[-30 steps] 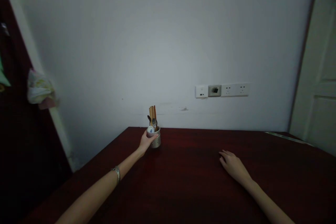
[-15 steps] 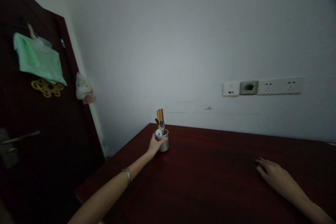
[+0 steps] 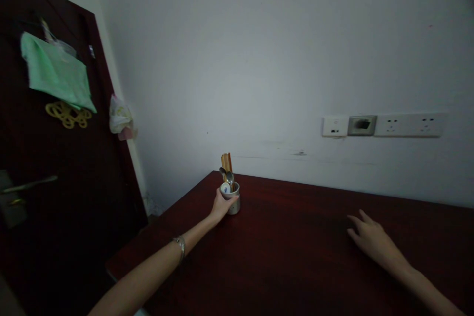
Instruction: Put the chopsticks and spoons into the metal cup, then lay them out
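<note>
Near the far left corner of the dark red table (image 3: 281,237) stands a grey metal utensil holder (image 3: 234,206), upright. My left hand (image 3: 221,206) is wrapped round its near left side, thumb across the front. Chopsticks (image 3: 225,161) rise from the holder, with metal spoons (image 3: 229,177) and a white spoon (image 3: 225,187) with a blue mark leaning at the rim. Over on the right, my right hand (image 3: 370,238) is held above or on the table, fingers spread, holding nothing; whether it touches the surface I cannot tell.
Behind the table rises a pale wall with a row of sockets (image 3: 407,125) at right. On the left is a dark door (image 3: 22,148) with a metal handle (image 3: 29,185), a green cloth (image 3: 57,71) and a yellow knotted ornament (image 3: 68,114). A plastic bag (image 3: 120,116) hangs beside it.
My right hand has moved left and its fingers have spread wider. My left hand stays on the utensil holder. The view has shifted slightly.
</note>
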The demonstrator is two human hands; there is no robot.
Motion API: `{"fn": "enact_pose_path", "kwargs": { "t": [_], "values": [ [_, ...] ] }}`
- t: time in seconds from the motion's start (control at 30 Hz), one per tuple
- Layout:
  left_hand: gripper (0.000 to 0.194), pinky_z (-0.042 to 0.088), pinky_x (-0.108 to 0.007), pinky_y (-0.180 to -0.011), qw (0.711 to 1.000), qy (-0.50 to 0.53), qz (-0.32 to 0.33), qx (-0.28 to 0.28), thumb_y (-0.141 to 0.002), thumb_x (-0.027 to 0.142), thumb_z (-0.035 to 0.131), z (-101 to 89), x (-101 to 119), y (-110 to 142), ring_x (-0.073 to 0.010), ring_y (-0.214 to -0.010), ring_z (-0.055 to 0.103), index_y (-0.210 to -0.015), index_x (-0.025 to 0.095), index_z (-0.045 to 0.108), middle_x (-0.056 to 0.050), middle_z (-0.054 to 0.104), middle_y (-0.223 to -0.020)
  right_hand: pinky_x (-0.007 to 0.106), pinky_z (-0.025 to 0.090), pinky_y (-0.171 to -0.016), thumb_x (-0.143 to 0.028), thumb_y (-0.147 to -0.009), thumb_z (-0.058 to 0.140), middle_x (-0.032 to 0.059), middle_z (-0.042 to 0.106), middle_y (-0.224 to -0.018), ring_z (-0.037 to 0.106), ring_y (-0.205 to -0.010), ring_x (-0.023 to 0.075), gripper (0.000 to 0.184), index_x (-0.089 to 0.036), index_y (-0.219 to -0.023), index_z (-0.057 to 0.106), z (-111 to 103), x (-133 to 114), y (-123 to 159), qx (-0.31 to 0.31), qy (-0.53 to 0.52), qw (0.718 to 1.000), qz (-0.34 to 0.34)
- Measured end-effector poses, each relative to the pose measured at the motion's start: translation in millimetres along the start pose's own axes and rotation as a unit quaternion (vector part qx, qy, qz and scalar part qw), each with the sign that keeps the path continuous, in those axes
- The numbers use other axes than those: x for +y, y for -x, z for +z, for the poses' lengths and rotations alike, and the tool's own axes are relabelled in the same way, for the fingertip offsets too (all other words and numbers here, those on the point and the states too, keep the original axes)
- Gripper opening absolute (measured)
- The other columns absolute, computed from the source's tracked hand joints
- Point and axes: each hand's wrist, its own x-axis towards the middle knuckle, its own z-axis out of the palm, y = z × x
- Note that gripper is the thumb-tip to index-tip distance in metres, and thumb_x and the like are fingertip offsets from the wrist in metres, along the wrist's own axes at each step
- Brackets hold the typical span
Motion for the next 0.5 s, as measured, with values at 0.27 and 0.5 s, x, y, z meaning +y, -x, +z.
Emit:
{"fn": "enact_pose_path", "kwargs": {
  "t": [0.27, 0.5],
  "values": [
    [0.072, 0.039, -0.036, -0.087, 0.999, -0.004, -0.01, -0.03, -0.047, 0.035, 0.078, -3.9, -9.6, -7.4, -0.0246, -0.1, 0.053, -0.107, 0.014, 0.044, -0.015, 0.055, -0.108, 0.037, 0.036, -0.095, -0.026, -0.07, 0.049, 0.013, 0.049, -0.123, 0.046, -0.114, 0.0241, 0.042, -0.015, -0.11, 0.056, -19.7, -183.5, -63.8, -0.091, -0.285, 0.954, -0.033],
    [0.08, 0.034, -0.036, -0.094, 0.994, 0.036, 0.028, -0.098, -0.047, 0.027, 0.079, -13.0, -3.1, -5.9, -0.0243, -0.108, 0.048, -0.115, 0.013, 0.04, -0.016, 0.051, -0.116, 0.037, 0.042, -0.088, -0.04, -0.06, 0.065, 0.0191, 0.029, -0.137, 0.042, -0.117, 0.0269, 0.097, -0.017, -0.137, 0.011, -2.3, -280.5, -80.5, -0.218, -0.577, 0.787, -0.011]
  ]
}}
